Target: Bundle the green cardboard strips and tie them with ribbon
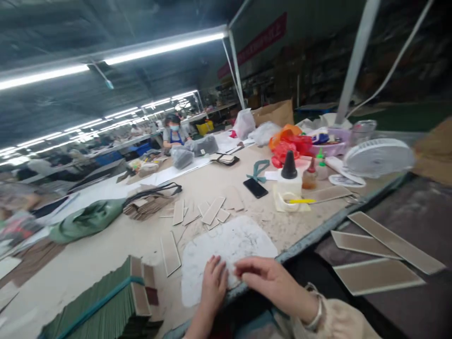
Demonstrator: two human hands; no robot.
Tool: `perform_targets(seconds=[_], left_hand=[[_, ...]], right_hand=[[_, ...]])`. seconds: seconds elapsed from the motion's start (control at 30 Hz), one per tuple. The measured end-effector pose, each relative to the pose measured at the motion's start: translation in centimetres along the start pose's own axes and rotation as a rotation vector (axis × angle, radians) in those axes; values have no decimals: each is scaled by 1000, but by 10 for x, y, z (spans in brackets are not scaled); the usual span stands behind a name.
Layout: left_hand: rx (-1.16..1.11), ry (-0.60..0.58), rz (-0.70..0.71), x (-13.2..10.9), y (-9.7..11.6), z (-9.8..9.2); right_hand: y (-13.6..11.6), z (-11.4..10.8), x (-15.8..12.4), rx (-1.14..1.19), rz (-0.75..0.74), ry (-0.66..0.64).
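My left hand [214,282] lies on a stained white board [243,238] at the table's near edge, its fingers stretched out and nothing visible under them. Just right of it, my right hand [270,285] hovers over the board's front edge with fingers bent toward the thumb. Whatever is between those fingertips, if anything, is too small and blurred to make out. Beyond the board lie several loose tan strips with pale edges [213,210], and another tan strip [171,253] rests to its left.
At the lower left stands a green stack bound with a blue band [102,301]. Several tan panels [377,277] lie on dark cloth at right. Farther back are a phone [255,188], a white container with black cone [289,174], a yellow pen [301,201] and a white fan [379,157].
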State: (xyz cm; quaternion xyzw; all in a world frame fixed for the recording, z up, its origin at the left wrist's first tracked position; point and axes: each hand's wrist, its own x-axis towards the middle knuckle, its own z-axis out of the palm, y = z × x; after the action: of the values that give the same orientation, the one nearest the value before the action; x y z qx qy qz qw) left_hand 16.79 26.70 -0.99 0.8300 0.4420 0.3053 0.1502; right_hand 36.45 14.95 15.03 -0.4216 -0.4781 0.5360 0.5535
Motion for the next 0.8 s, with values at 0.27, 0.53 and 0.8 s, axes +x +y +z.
perform_targets(seconds=[0.27, 0.53, 0.8], left_hand=[[-155, -86, -101, 14, 8, 1], [-246, 74, -729, 159, -17, -22], [64, -7, -857, 233, -26, 5]], right_hand=[[83, -76, 31, -88, 261, 386], [96, -75, 132, -306, 168, 191], [138, -69, 151, -443, 122, 105]])
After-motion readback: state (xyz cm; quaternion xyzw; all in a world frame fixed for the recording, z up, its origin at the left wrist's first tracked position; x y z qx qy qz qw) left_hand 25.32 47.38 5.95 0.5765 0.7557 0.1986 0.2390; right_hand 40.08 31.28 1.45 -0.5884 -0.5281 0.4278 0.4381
